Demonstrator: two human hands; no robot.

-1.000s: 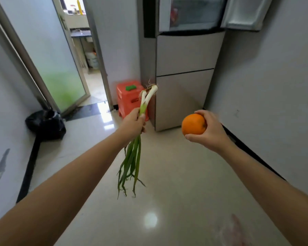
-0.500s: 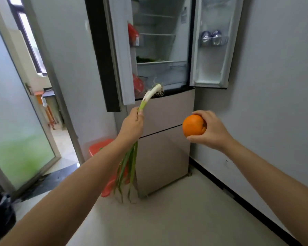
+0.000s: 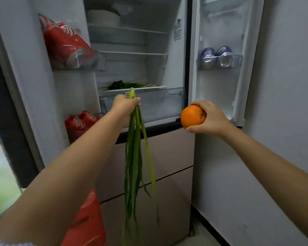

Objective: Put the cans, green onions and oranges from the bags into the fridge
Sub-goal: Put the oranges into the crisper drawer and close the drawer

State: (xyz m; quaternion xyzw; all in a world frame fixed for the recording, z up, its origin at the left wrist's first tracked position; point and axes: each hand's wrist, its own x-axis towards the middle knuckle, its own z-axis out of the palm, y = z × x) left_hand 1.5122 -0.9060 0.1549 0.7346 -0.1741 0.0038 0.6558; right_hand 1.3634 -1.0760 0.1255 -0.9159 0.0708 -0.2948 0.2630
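Gripped near the stalk end in left hand [image 3: 125,104], green onions [image 3: 134,157] dangling before open fridge [image 3: 132,54], orange [image 3: 192,116] cupped in right hand [image 3: 209,118]; trailing leaves likely to snag on drawer [image 3: 142,102] edge

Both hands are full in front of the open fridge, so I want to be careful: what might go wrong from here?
1. The green onions hang long and loose below the left hand; their trailing leaves may catch on the drawer front or droop out over the shelf edge.
2. The orange is round and held only at the right hand's fingertips; it may slip or roll off a flat shelf.
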